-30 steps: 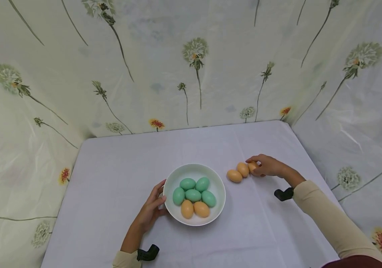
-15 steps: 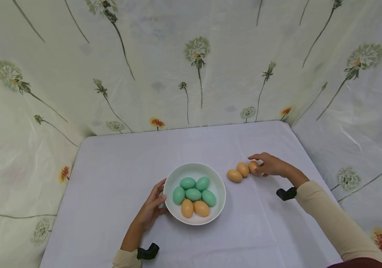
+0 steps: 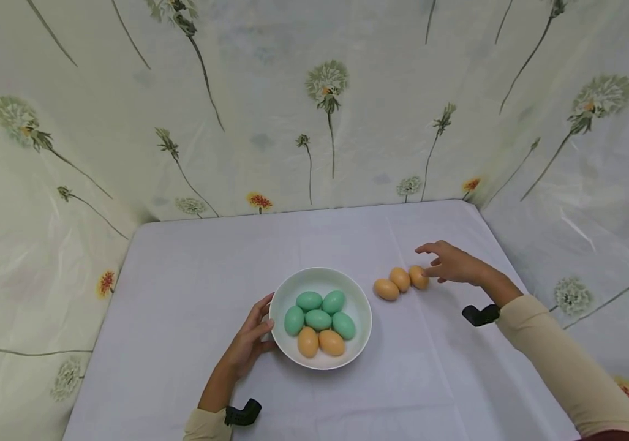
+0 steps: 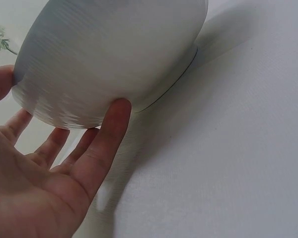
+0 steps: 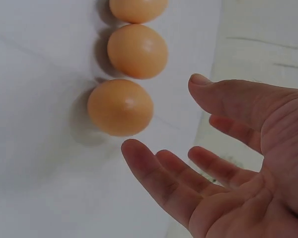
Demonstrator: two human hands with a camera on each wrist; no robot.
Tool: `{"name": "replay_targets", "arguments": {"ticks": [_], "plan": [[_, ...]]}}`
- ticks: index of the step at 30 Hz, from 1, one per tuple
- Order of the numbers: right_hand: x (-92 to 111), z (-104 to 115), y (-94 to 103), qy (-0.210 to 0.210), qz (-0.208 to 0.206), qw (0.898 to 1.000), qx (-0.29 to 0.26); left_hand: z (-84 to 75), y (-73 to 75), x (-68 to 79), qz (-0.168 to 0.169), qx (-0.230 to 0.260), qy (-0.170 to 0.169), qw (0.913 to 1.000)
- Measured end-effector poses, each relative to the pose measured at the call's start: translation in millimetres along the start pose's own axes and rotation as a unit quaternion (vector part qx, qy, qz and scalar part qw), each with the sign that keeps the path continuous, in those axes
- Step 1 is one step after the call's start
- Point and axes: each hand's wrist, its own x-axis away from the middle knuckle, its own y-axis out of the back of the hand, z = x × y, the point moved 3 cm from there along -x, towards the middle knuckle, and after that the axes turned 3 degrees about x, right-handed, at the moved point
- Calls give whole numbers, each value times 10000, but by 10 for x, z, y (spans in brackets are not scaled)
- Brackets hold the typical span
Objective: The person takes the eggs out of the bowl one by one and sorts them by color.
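A white bowl [image 3: 320, 362] holds several green eggs [image 3: 318, 320] and two orange-brown eggs [image 3: 308, 342]. My left hand [image 3: 248, 340] rests against the bowl's left side; in the left wrist view, spread fingertips [image 4: 120, 110] touch the outer wall. Three more orange-brown eggs lie in a row right of the bowl: a near one [image 3: 386, 290], a middle one [image 3: 400, 279] and a far right one [image 3: 418, 277]. Beside that last egg [image 5: 120, 107], my right hand [image 3: 454, 263] hovers with thumb and fingers apart, holding nothing.
A white cloth [image 3: 198, 263] covers the table. Floral-printed sheeting [image 3: 270, 110] hangs behind it and along both sides. Black cameras are strapped to the left wrist [image 3: 243, 413] and the right wrist [image 3: 481, 315].
My right hand has let go of the far right egg and drawn back up and to the right, its fingers spreading. The left hand and the bowl stay in place.
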Motion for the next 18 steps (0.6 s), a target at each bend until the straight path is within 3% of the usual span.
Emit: {"name": "replay_targets", "arguments": {"ticks": [8, 18], "plan": [[147, 439, 51, 537, -88, 9977, 400, -4, -1, -1, 52, 62, 19, 10000], [211, 978, -98, 1417, -166, 9861, 851, -3, 8, -2, 41, 35, 32, 10000]]}}
